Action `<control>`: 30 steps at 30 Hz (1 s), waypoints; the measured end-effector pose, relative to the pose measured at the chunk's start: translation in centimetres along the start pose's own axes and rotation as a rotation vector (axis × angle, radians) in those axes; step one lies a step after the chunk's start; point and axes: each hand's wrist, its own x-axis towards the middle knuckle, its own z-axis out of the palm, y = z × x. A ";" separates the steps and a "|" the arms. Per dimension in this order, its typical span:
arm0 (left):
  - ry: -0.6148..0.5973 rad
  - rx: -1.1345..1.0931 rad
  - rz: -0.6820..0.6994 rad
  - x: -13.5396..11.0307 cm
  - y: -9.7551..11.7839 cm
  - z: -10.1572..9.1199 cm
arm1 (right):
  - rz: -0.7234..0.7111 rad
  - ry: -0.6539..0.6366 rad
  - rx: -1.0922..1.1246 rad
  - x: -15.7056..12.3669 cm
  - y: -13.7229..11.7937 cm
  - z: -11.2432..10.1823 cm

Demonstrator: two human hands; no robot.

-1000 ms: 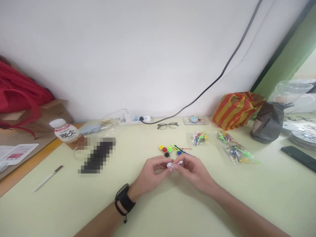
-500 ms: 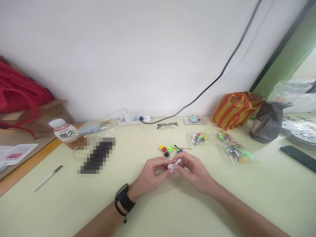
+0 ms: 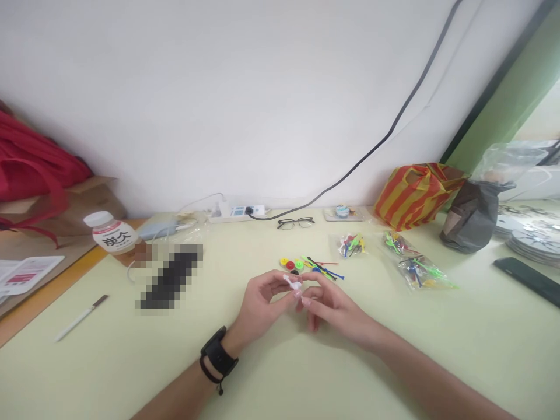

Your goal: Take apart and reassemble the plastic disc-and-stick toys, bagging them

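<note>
Two bare hands meet over the middle of the bench (image 3: pixel 271 382), with one small white part (image 3: pixel 294 285) between them, raised off its surface. Narrow tip points toward the bench's far left; long axis slants from there down toward the right hand. Left hand (image 3: pixel 262 300): thumb and forefinger pinched on the part. Right hand (image 3: pixel 336 300): fingers curled, thumb and forefinger slightly parted beside the part's right end; cannot tell whether it grips.

Part: looks like smooth plastic, slim stem with wider rounded end; fingertips cover its lower side. Just beyond: round glossy discs (image 3: pixel 290 266) in yellow, red, green, with a black one partly hidden by the left hand; thin coloured sticks (image 3: pixel 326 262) beside them. Folded-open eyeglasses (image 3: pixel 296 223) near the far edge. Clear, crinkled packets (image 3: pixel 424 274) of coloured pieces toward the right; dark phone (image 3: pixel 530 281) by the right side.
</note>
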 end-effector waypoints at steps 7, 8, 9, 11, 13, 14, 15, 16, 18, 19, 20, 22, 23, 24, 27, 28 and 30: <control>-0.018 0.353 0.094 -0.3 -0.5 0.2 | -0.106 0.252 -0.052 0.2 -1.0 -1.0; -0.021 0.408 0.119 -0.4 -0.5 0.2 | -0.123 0.247 -0.059 0.2 -1.1 -1.0; -0.023 0.446 0.142 -0.5 -0.5 0.2 | -0.142 0.241 -0.067 0.2 -1.1 -0.9; -0.023 0.479 0.166 -0.6 -0.5 0.2 | -0.174 0.226 -0.094 0.2 -0.8 -0.8; -0.024 0.486 0.165 -0.6 -0.5 0.1 | -0.187 0.225 -0.121 0.2 -0.5 -0.8; -0.025 0.490 0.157 -0.7 -0.5 0.1 | -0.186 0.226 -0.131 0.3 -0.3 -0.8; -0.027 0.495 0.148 -0.7 -0.5 0.1 | -0.183 0.223 -0.137 0.3 -0.2 -0.9; -0.029 0.500 0.139 -0.7 -0.4 0.0 | -0.178 0.216 -0.141 0.3 -0.1 -0.9; -0.033 0.503 0.116 -0.8 -0.4 0.0 | -0.170 0.195 -0.143 0.3 0.1 -1.0; -0.039 0.496 0.105 -0.8 -0.3 0.0 | -0.168 0.187 -0.144 0.3 0.1 -1.0; -0.045 0.483 0.094 -0.8 -0.3 0.0 | -0.169 0.184 -0.146 0.3 0.1 -1.0; -0.063 0.447 0.071 -0.7 -0.1 0.0 | -0.172 0.190 -0.148 0.3 0.1 -1.0; -0.071 0.426 0.061 -0.7 -0.1 0.0 | -0.173 0.196 -0.147 0.3 0.1 -1.0; -0.077 0.401 0.052 -0.6 0.0 0.1 | -0.173 0.200 -0.146 0.3 0.1 -1.0; -0.115 0.263 0.017 -0.5 0.1 0.3 | -0.180 0.208 -0.151 0.3 -0.1 -1.1; -0.134 0.197 -0.004 -0.4 0.2 0.3 | -0.184 0.213 -0.156 0.3 -0.2 -1.1; -0.180 0.056 -0.066 -0.3 0.3 0.4 | -0.185 0.226 -0.159 0.4 -0.4 -1.1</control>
